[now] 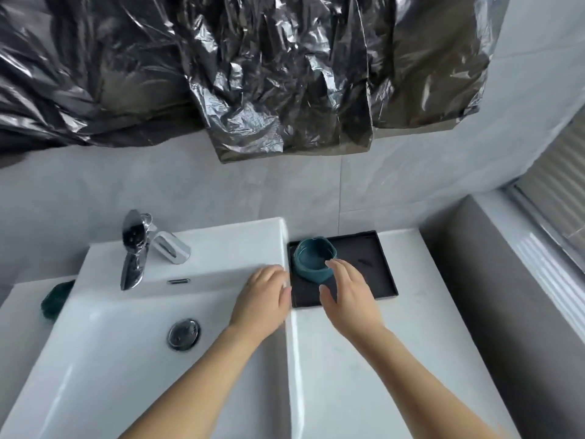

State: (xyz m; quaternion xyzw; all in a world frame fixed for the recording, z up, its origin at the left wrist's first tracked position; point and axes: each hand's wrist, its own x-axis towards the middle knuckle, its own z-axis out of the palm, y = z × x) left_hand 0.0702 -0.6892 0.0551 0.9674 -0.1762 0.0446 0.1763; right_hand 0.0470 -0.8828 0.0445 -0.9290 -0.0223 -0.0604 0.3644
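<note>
A teal round dish (311, 259) stands at the back left of a black rectangular tray (370, 264) on the white counter, right of the sink. My right hand (346, 293) hovers over the tray's front with fingers straight and spread, fingertips just at the dish's near rim; whether they touch it I cannot tell. My left hand (262, 296) rests on the right rim of the white sink (221, 245), fingers relaxed, beside the tray's left edge. Neither hand holds anything.
A chrome tap (136, 248) stands at the sink's back left, the drain plug (183, 334) lies in the basin. A dark green object (57, 299) sits left of the sink. Crumpled black plastic sheeting (253, 74) covers the wall above. A grey ledge (506, 280) runs along the right.
</note>
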